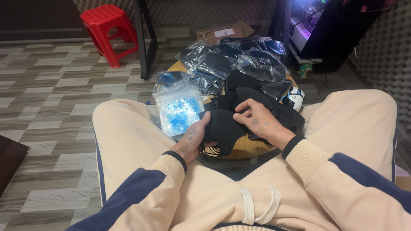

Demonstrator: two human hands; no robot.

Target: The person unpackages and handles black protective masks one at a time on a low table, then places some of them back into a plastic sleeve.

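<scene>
Black fabric fills the middle of the view: a black face mask (222, 126) lies on the near edge of a small round wooden bench (246, 147), between the knees of a person sitting cross-legged in cream trousers. The left hand (192, 139) grips the mask at its 9 o'clock edge, thumb on top and fingers curled under, with the thin ear loops dangling below at 6 o'clock. The right hand (257, 122) lies on the mask at about 2 o'clock, its fingertips pinching the upper edge of the fabric. Both sleeves are cream with navy panels and dark cuffs.

Just behind the held mask, at 12 o'clock, sits a loose heap of more black masks (257, 96), and beyond them a pile of masks in clear plastic wrappers (231, 60) covers the far half of the bench. At 10 o'clock from the hands rests a clear zip bag with blue contents (179, 109), touching the person's left knee. A white and blue computer mouse (294, 97) lies at 2 o'clock, on the rim of the bench. A flattened cardboard box (224, 32) shows at 12 o'clock past the wrappers. A red plastic stool (107, 30) stands well apart at 10 o'clock on the grey wood-pattern floor (51, 85).
</scene>
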